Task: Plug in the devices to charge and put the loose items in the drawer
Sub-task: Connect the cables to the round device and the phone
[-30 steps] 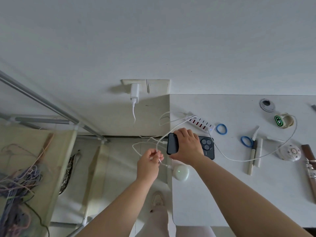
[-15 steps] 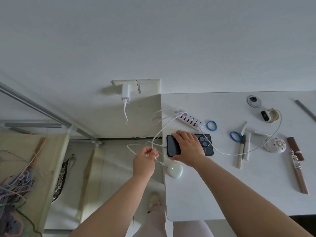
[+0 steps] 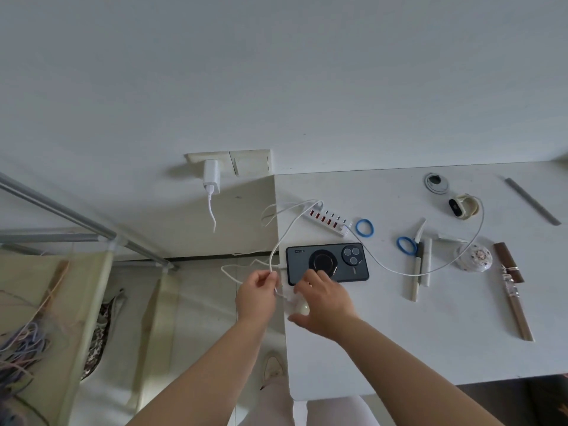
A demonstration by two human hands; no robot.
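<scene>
Left hand (image 3: 257,292) pinches the white charging cable (image 3: 278,244) just off the table's (image 3: 399,348) edge; right hand (image 3: 322,301) hovers spread over the small white round device (image 3: 299,308), fingertips (image 3: 309,276) touching the phone (image 3: 327,263) lying face down near that edge. The risk — a tug on that taut cable could drag the phone off the table, or pop the plug loose.
</scene>
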